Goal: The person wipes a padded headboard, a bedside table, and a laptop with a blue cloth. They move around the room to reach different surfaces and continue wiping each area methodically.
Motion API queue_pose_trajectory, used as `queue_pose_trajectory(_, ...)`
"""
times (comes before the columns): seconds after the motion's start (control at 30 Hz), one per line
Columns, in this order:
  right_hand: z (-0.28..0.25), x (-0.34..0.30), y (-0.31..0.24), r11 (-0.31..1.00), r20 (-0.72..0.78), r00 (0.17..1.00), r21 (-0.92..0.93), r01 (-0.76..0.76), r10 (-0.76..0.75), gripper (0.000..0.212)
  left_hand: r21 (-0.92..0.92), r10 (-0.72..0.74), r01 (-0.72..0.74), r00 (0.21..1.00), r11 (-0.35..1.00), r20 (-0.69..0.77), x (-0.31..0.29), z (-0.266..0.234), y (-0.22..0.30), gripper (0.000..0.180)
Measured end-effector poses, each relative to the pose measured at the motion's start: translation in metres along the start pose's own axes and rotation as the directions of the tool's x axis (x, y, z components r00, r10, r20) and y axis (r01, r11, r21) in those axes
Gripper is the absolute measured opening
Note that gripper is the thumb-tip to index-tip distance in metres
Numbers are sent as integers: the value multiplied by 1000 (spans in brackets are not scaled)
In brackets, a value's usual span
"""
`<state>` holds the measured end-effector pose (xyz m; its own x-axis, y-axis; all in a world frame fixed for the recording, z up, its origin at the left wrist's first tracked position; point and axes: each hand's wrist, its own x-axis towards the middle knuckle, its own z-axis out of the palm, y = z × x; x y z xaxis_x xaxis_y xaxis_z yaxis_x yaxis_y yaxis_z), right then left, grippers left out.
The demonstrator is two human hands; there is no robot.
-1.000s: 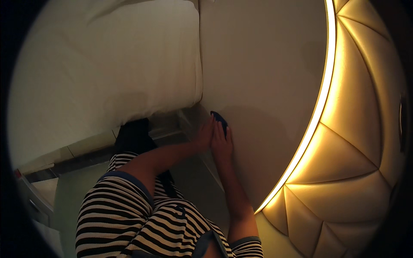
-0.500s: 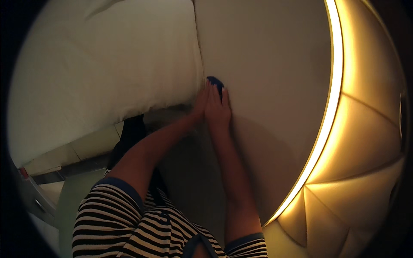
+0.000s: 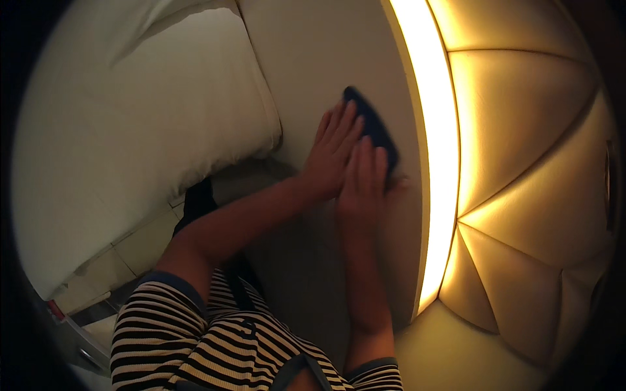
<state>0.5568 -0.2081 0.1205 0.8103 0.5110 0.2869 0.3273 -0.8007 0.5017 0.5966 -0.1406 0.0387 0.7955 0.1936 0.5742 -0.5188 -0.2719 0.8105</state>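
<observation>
A dark blue cloth (image 3: 375,127) lies folded flat against the smooth greyish panel (image 3: 339,52). My left hand (image 3: 334,148) presses on its left part, with the fingers stretched out. Beside it, my right hand (image 3: 365,179) rests flat over the lower end of the cloth, fingers extended and thumb out to the right. The two hands touch or nearly touch. Part of the cloth is hidden under the fingers.
A glowing light strip (image 3: 440,137) borders the panel on the right, with a padded, seamed cream panel (image 3: 521,124) beyond it. At the left is a bed or mattress with a white cover (image 3: 169,98). Floor tiles (image 3: 127,254) show below it.
Both hands and the cloth have moved right, away from the white-covered edge and nearer the light strip. More of the cloth shows. The view has shifted, so the strip appears closer.
</observation>
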Motion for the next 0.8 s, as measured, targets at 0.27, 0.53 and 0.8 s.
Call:
queue_pose_trajectory(0.27,27,-61,-17,996,-22,999,-84,-44,42,25,143,179,-231,935,962,305,-54,-2,-35,43)
queue_pose_trajectory(0.53,58,-158,-37,989,3,990,49,-142,142,22,150,134,-262,812,953,569,-141,-4,-35,42)
queue_pose_trajectory(0.8,-31,-65,-8,859,-353,796,49,-510,492,15,-11,426,-463,806,886,412,-16,-10,40,41)
